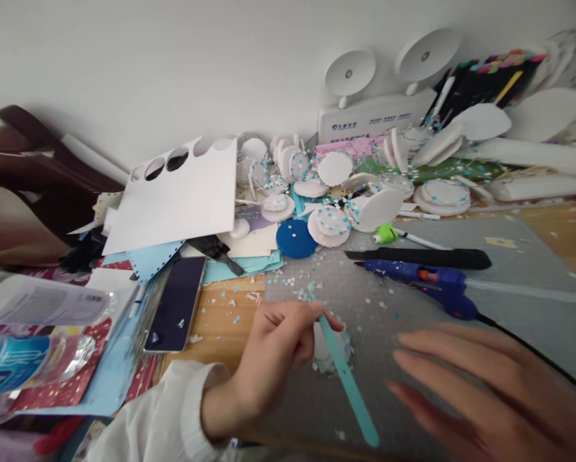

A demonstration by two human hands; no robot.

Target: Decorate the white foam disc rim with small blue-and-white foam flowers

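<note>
1. Left hand: grip clamped on teal strip, overlapping white disc in view, above grey mat.
2. Right hand: blurred, fingers apart, nothing seen held.
3. Step: probably positioning strip; next move likely calls for steady pinch.

Left of the phone lies a blue-labelled bottle — behind the phone, well to its right, stand a twin-headed lamp and coloured markers.

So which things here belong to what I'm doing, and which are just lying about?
Likely in use:
- teal strip, held by your left hand
- round white piece beneath it
- grey mat
- perhaps the glue gun

Probably lying about:
- phone
- bottle
</note>
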